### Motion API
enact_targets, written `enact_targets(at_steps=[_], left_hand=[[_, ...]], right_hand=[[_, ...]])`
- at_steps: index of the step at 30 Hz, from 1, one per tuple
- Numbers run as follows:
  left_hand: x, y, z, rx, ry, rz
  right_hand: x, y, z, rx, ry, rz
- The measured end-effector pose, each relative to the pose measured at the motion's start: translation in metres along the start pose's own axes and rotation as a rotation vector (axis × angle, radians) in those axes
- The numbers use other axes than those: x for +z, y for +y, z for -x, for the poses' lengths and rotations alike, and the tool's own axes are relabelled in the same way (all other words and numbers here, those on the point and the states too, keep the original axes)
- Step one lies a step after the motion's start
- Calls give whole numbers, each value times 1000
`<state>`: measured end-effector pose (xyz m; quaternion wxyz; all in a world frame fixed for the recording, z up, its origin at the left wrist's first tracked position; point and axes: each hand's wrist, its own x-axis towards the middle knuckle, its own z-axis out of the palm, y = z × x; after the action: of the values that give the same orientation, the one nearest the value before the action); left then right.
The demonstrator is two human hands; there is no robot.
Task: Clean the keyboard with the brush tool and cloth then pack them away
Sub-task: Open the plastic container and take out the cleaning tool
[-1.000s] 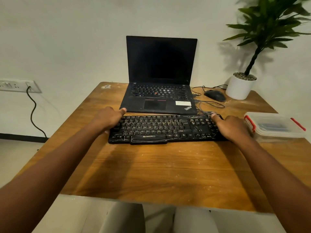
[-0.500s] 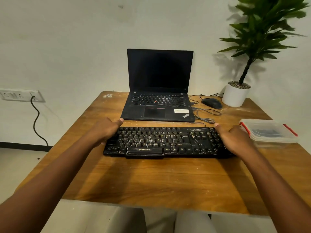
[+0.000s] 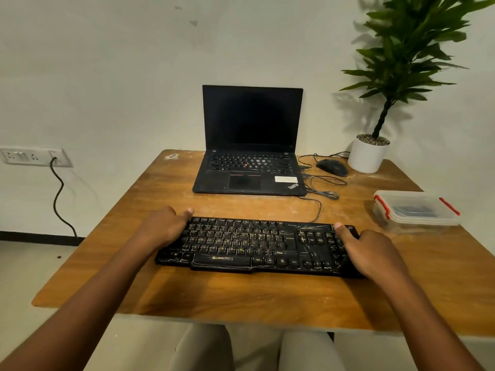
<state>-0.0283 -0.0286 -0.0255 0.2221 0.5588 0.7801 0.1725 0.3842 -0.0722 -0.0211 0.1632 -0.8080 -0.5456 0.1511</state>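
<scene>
Wooden table [image 3: 241,298] carries the keyboard [image 3: 257,246] near its front edge, each end gripped by the left hand [image 3: 160,227] and right hand [image 3: 372,251]. Positioning seems underway; next, opening the lidded box [image 3: 415,212] at right, presumably holding the tools.

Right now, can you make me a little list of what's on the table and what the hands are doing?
keyboard: black, lying flat on the wooden table
left hand: grips the keyboard's left end
right hand: grips the keyboard's right end
laptop: open, screen dark, behind the keyboard
mouse: right of the laptop
plastic box: lid on, red clips
potted plant: far right corner
</scene>
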Motion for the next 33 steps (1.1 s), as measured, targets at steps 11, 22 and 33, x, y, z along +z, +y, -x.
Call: enact_targets(at_steps=[11,22,33], left_hand=[[21,36,30,146,225,-245],[82,165,27,738,116,-302],[151,284,23,952,13,-335]], right_hand=[[2,-13,5,-54,63,97],[-2,-13,-26,-376,187,95],[-40,54,-73,-317,255,152]])
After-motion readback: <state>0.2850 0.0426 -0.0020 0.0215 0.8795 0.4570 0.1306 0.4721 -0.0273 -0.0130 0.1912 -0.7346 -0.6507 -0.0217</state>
